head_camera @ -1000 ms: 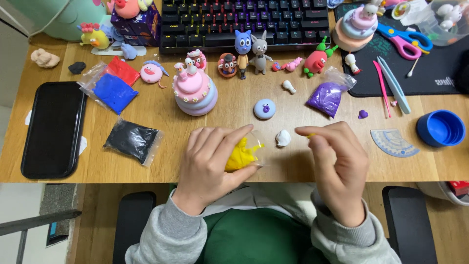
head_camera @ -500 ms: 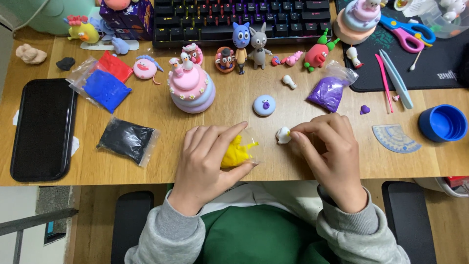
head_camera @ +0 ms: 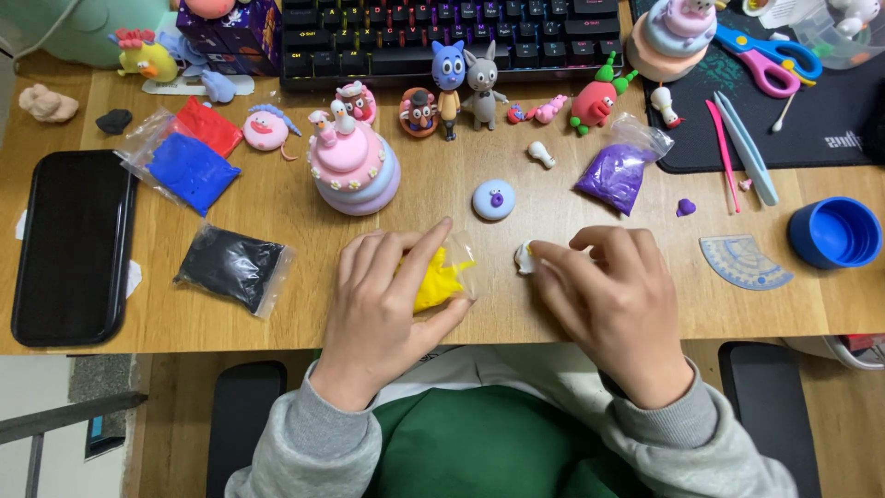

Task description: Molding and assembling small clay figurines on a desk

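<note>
**Right hand now on the white clay, left hand on the yellow bag**

Your right hand (head_camera: 608,295) has slid left along the table edge since a second ago, when it hovered apart from the small white clay lump (head_camera: 525,257); now your fingertips pinch that lump from its right side. The lump itself has not shifted on the wooden desk (head_camera: 277,207). Your left hand (head_camera: 392,295) stays where it was, fingers curled over the bag of yellow clay (head_camera: 441,281), pressing it against the desk near the front edge.

The yellow clay looks soft and matte, squeezed into uneven points inside a crinkled clear plastic bag. The white lump is smooth, rounded and small. Just beyond your hands lies a flat pale-blue clay disc (head_camera: 494,198) with a purple spot at its centre. To its left stands a tiered pink and lilac clay cake (head_camera: 354,166), glossy, with small figures on top. A black clay bag (head_camera: 232,267) lies left of your left hand, a purple clay bag (head_camera: 616,171) further back on the right, both in the same shiny, wrinkled film.
</note>
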